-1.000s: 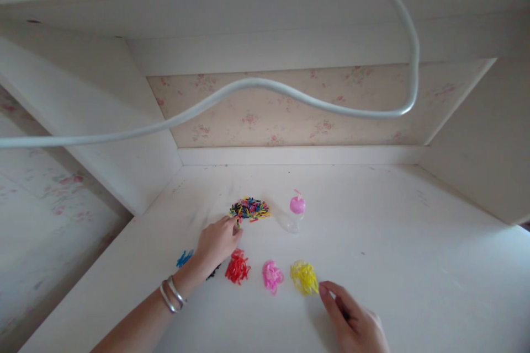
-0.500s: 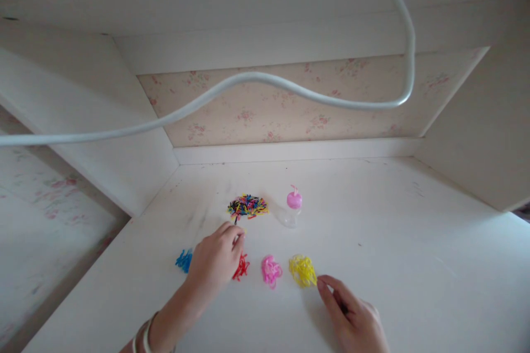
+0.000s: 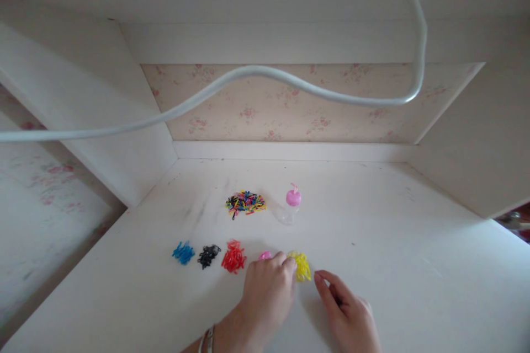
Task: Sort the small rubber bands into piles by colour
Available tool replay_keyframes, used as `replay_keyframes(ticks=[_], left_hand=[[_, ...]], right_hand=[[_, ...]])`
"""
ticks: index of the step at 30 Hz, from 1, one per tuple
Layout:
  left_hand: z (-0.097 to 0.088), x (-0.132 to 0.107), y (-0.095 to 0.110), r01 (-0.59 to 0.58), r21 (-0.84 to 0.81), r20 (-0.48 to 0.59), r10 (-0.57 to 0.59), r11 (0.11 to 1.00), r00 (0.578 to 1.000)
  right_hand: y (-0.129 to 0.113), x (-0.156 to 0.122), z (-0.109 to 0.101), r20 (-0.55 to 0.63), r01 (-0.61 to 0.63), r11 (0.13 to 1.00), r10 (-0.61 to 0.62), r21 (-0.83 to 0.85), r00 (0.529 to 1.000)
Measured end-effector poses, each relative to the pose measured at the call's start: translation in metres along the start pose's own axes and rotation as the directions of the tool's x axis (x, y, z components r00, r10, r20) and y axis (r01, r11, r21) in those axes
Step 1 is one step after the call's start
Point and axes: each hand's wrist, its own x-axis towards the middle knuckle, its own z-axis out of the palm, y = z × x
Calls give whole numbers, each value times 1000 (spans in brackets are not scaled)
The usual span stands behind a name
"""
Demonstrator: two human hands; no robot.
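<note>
Small sorted heaps of rubber bands lie in a row on the white desk (image 3: 414,265): blue (image 3: 183,252), black (image 3: 208,255), red (image 3: 233,257), pink (image 3: 265,255) and yellow (image 3: 303,266). Behind them sits a mixed-colour heap (image 3: 245,202). Beside that heap lies a small clear bottle with a pink cap (image 3: 290,205). My left hand (image 3: 267,293) covers most of the pink heap, its curled fingertips pinched together at the yellow heap's left edge. What they hold is hidden. My right hand (image 3: 346,314) rests just right of the yellow heap, fingers loosely stretched, holding nothing.
A white cable (image 3: 256,73) hangs across the view above the desk. The desk sits in an alcove with white side panels (image 3: 103,121) and a floral back wall (image 3: 290,110). A shelf overhangs at the top.
My left hand has moved right from the red heap to the yellow heap, uncovering the black and red heaps and covering the pink one. My right hand has stayed put.
</note>
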Motion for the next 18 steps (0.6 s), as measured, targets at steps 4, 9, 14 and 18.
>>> replay_keyframes(ticks=[4,9,14,18], left_hand=[[-18,-10,-31,81,-54,-51,-84,995,995],[-35,-47,-93,190,-229,-229,-242,955,943],[-33,-95,-134,350,-365,-270,-458,862,847],[-24,-117,-147,460,-513,-225,-631,724,742]], right_hand=[[5,1,-1,3,-7,999,7,-37,1000],[2,1,-1,15,-9,997,10,-77,1000],[-6,0,1,-34,-9,996,6,-94,999],[-19,2,5,-30,24,991,-28,-134,999]])
